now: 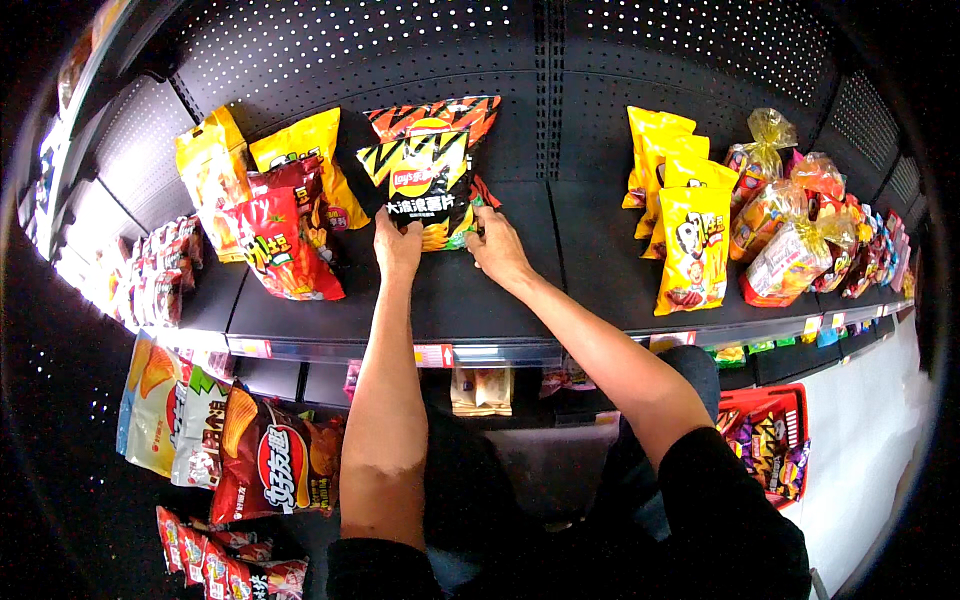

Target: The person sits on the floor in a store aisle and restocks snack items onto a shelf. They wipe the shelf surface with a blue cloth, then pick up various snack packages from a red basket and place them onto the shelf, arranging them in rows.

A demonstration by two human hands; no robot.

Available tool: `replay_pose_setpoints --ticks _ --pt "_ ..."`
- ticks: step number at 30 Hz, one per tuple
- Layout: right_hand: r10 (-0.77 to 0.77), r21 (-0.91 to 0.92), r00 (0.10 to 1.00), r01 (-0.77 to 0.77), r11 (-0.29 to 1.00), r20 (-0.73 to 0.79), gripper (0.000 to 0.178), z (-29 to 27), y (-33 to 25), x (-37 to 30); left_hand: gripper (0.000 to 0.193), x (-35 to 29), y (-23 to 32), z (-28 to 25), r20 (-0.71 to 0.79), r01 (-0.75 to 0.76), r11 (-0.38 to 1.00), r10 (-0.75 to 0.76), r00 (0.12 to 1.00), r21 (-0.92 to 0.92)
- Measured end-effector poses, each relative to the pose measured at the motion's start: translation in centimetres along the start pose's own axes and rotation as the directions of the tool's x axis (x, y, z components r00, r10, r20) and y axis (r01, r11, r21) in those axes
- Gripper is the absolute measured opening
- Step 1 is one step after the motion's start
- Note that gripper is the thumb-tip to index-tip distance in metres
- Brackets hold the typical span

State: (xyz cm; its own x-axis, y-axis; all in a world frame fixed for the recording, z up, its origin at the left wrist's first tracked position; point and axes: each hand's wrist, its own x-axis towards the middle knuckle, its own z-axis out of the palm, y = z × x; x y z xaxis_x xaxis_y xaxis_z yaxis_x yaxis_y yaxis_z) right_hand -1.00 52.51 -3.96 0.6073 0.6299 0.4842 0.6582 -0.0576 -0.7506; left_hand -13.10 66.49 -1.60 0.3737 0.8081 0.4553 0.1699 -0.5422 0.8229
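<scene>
A black and yellow bag of chips (425, 190) stands upright on the middle of the black shelf. Behind it shows the top of a similar bag with orange and black stripes (484, 112). My left hand (398, 243) grips the front bag at its lower left corner, thumb on the front. At the lower right side, my right hand (497, 243) is closed against the bags, its fingertips partly hidden beside a red and green package part. Both arms reach forward over the shelf's front edge.
Red and yellow snack bags (285, 240) stand left of my hands; a row of yellow bags (692, 245) and tied gift packs (790, 262) stand to the right. A front rail (490, 354) edges the shelf. Larger bags (275, 460) lie lower left, a red basket (803, 420) lower right.
</scene>
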Motion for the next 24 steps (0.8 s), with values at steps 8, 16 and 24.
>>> replay_pose_setpoints --ticks 8,16,24 --pt "0.010 0.105 0.996 -0.019 0.994 0.090 0.048 0.7 -2.9 -0.2 0.066 2.7 -5.8 -1.9 -0.098 -0.049 0.990 0.036 0.995 -0.135" --pt "0.111 0.167 0.991 -0.122 0.978 0.072 0.047 -4.8 -2.0 -5.1 0.037 -2.0 4.6 -0.8 -0.072 0.017 0.972 -0.034 0.997 -0.235" --pt "0.220 0.453 0.963 -0.267 0.851 0.155 0.021 -13.1 -7.4 -12.8 0.023 0.5 2.8 -0.4 -0.417 -0.310 0.946 0.247 0.875 -0.090"
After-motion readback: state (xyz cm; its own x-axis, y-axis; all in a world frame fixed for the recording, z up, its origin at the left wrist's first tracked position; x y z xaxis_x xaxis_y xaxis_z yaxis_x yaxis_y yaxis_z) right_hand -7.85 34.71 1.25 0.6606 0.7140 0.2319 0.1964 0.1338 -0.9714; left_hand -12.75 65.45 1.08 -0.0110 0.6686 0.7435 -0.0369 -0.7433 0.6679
